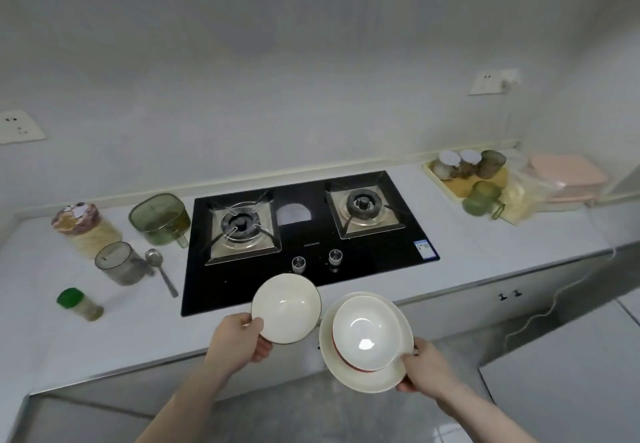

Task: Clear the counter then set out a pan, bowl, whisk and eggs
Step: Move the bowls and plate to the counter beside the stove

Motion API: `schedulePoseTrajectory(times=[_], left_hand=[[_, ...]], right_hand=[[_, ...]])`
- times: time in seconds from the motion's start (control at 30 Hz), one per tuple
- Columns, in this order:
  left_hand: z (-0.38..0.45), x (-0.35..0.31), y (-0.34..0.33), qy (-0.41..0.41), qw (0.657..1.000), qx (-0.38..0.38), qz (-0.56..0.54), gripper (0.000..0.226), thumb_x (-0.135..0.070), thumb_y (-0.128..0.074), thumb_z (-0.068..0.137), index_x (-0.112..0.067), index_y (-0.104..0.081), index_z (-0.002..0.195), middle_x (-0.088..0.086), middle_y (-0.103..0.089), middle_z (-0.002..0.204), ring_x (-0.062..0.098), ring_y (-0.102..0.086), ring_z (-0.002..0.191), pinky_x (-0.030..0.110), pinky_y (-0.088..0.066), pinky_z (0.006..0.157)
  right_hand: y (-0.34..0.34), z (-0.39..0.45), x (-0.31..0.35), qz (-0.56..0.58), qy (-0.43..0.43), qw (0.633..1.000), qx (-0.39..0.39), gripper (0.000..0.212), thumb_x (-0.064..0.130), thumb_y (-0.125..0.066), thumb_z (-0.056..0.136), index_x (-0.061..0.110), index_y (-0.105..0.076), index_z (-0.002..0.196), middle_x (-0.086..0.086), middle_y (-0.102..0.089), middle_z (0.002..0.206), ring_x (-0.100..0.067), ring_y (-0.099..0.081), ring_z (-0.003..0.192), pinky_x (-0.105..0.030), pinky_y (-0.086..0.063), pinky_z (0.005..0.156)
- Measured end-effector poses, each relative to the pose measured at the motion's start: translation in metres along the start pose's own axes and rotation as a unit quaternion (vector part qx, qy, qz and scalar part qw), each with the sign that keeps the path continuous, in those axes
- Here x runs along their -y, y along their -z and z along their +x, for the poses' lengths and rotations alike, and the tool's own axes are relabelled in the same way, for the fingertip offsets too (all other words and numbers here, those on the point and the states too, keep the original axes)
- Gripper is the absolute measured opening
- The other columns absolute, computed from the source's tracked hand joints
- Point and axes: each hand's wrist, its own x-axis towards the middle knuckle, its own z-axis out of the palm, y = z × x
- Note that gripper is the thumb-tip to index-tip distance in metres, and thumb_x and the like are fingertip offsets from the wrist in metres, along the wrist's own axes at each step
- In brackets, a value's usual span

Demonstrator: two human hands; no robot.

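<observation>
My left hand (pixel 239 340) grips the near rim of a white bowl (pixel 287 307), held just above the front edge of the white counter (pixel 138 331). My right hand (pixel 424 368) holds a white plate (pixel 363 378) by its right rim. A second white bowl (pixel 367 331) with a red outside sits on that plate. Both are off the counter's front edge, over the floor. No pan, whisk or eggs are in view.
A black two-burner gas hob (pixel 304 234) sits mid-counter. To its left are a green glass pot (pixel 161 219), a patterned jar (pixel 83 227), a grey cup (pixel 119 264), a metal spoon (pixel 161 271) and a green-capped shaker (pixel 79 304). A tray of jars (pixel 467 172) and pink containers (pixel 568 175) stand at the right.
</observation>
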Motion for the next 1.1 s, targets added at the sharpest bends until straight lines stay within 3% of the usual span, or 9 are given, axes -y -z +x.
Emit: schedulePoseTrajectory(times=[0.2, 0.3, 0.43, 0.6, 0.9, 1.03, 1.1], left_hand=[[0.001, -0.05, -0.089, -0.021, 0.999, 0.043, 0.009, 0.024, -0.01, -0.045, 0.097, 0.001, -0.067, 0.096, 0.016, -0.075, 0.07, 0.029, -0.073, 0.066, 0.032, -0.058, 0.057], [0.011, -0.078, -0.126, -0.03, 0.997, 0.062, 0.02, 0.024, -0.009, -0.045, 0.097, 0.001, -0.067, 0.096, 0.018, -0.075, 0.071, 0.028, -0.072, 0.063, 0.033, -0.059, 0.058], [0.029, -0.108, -0.16, -0.029, 0.997, 0.074, 0.022, 0.023, -0.006, -0.046, 0.097, 0.004, -0.066, 0.094, 0.023, -0.073, 0.071, 0.029, -0.07, 0.06, 0.035, -0.06, 0.058], [0.078, -0.16, -0.211, -0.048, 0.992, 0.107, 0.051, 0.024, -0.01, -0.048, 0.098, 0.007, -0.065, 0.093, 0.017, -0.074, 0.069, 0.027, -0.071, 0.061, 0.033, -0.059, 0.058], [0.159, -0.242, -0.302, -0.043, 0.985, 0.156, 0.068, 0.022, -0.008, -0.045, 0.098, 0.002, -0.064, 0.096, 0.023, -0.074, 0.074, 0.028, -0.069, 0.057, 0.037, -0.062, 0.059], [0.186, -0.27, -0.342, -0.027, 0.987, 0.146, 0.061, 0.017, -0.006, -0.046, 0.096, 0.003, -0.061, 0.097, 0.026, -0.073, 0.073, 0.029, -0.067, 0.052, 0.036, -0.059, 0.052], [0.199, -0.283, -0.358, -0.018, 0.99, 0.129, 0.051, 0.016, -0.005, -0.048, 0.095, 0.004, -0.061, 0.096, 0.03, -0.072, 0.078, 0.03, -0.068, 0.053, 0.038, -0.06, 0.051]], right_hand=[[0.097, 0.015, -0.025, 0.026, -0.027, 0.997, -0.065, 0.024, -0.001, -0.046, 0.076, -0.004, -0.063, 0.093, -0.006, -0.062, 0.053, -0.022, -0.056, 0.043, -0.029, -0.052, 0.05], [0.133, 0.031, -0.036, 0.053, -0.039, 0.994, -0.086, 0.035, 0.008, -0.046, 0.064, -0.003, -0.063, 0.093, -0.008, -0.061, 0.052, -0.023, -0.055, 0.043, -0.032, -0.053, 0.052], [0.166, 0.055, -0.048, 0.058, -0.057, 0.99, -0.114, 0.027, -0.006, -0.044, 0.08, 0.0, -0.065, 0.095, -0.013, -0.065, 0.054, -0.025, -0.061, 0.043, -0.035, -0.057, 0.052], [0.212, 0.11, -0.057, 0.052, -0.075, 0.986, -0.142, 0.027, 0.006, -0.047, 0.075, 0.006, -0.068, 0.093, -0.019, -0.073, 0.063, -0.033, -0.073, 0.057, -0.052, -0.063, 0.072], [0.284, 0.172, -0.042, 0.088, -0.106, 0.971, -0.196, 0.021, 0.009, -0.051, 0.077, 0.005, -0.07, 0.086, -0.017, -0.073, 0.061, -0.026, -0.069, 0.054, -0.043, -0.061, 0.074], [0.319, 0.215, -0.063, 0.108, -0.12, 0.965, -0.207, 0.03, 0.025, -0.051, 0.053, 0.011, -0.065, 0.075, -0.01, -0.068, 0.052, -0.023, -0.059, 0.047, -0.032, -0.049, 0.059], [0.334, 0.23, -0.064, 0.124, -0.124, 0.961, -0.215, 0.026, 0.021, -0.052, 0.059, 0.011, -0.065, 0.078, -0.008, -0.067, 0.052, -0.025, -0.061, 0.046, -0.029, -0.049, 0.055]])
